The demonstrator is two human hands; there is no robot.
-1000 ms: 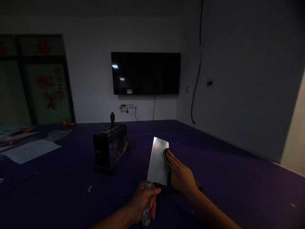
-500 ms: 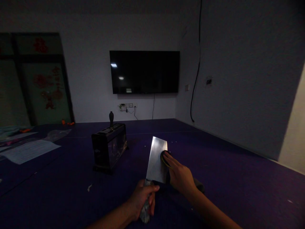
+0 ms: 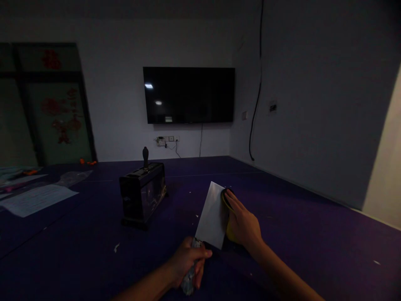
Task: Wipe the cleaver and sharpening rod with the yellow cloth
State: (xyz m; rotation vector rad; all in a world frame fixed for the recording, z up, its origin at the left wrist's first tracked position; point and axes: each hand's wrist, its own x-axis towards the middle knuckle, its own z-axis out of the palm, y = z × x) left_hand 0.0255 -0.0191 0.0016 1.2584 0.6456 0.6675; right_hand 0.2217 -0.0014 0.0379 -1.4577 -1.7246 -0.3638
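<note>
My left hand (image 3: 191, 261) is closed around the mottled grey handle of a cleaver (image 3: 211, 217), whose broad blade points up and away from me. My right hand (image 3: 244, 217) presses a dark cloth with yellow parts (image 3: 232, 233) against the blade's right side, near its upper corner. The fingers lie over the cloth and hide part of it. A black knife block (image 3: 142, 194) stands to the left on the purple surface, with one dark-handled knife (image 3: 145, 156) upright in its top.
Papers (image 3: 37, 198) and clear plastic wrap (image 3: 73, 177) lie at the left. Small white scraps (image 3: 116, 247) dot the purple surface (image 3: 78, 251). A television (image 3: 189, 95) hangs on the far wall, and a black cable (image 3: 256, 113) runs down near the right wall.
The cleaver's blade has tilted to the right, and its face looks duller. My right hand has shifted right and slightly up with the cloth, and more yellow shows below it.
</note>
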